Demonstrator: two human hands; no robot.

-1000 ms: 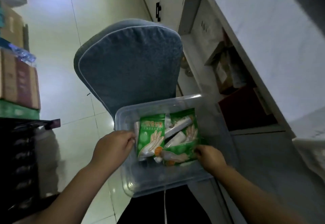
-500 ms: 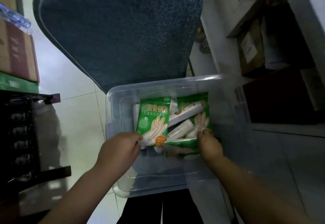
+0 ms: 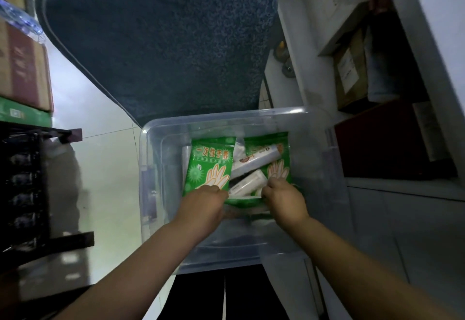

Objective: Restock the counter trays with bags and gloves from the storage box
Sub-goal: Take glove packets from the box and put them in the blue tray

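Observation:
A clear plastic storage box [image 3: 161,194] rests on my lap in front of a blue padded chair. Inside lie green glove packets and white rolls of bags [image 3: 251,162]. My left hand [image 3: 203,206] is inside the box, fingers closed on the lower edge of the left green glove packet [image 3: 210,166]. My right hand [image 3: 283,199] reaches in beside it and pinches the lower edge of the right green glove packet [image 3: 278,168]. More green packets lie under both hands, partly hidden.
The blue chair [image 3: 161,43] stands directly beyond the box. Cardboard boxes [image 3: 22,73] and a dark rack [image 3: 25,184] are on the left. Counter shelves with boxes [image 3: 352,73] rise on the right. Pale tiled floor [image 3: 100,168] shows between.
Both hands have moved deeper into the box and closed on the glove packets. The view has dropped closer to the box, so the chair fills more of the frame.

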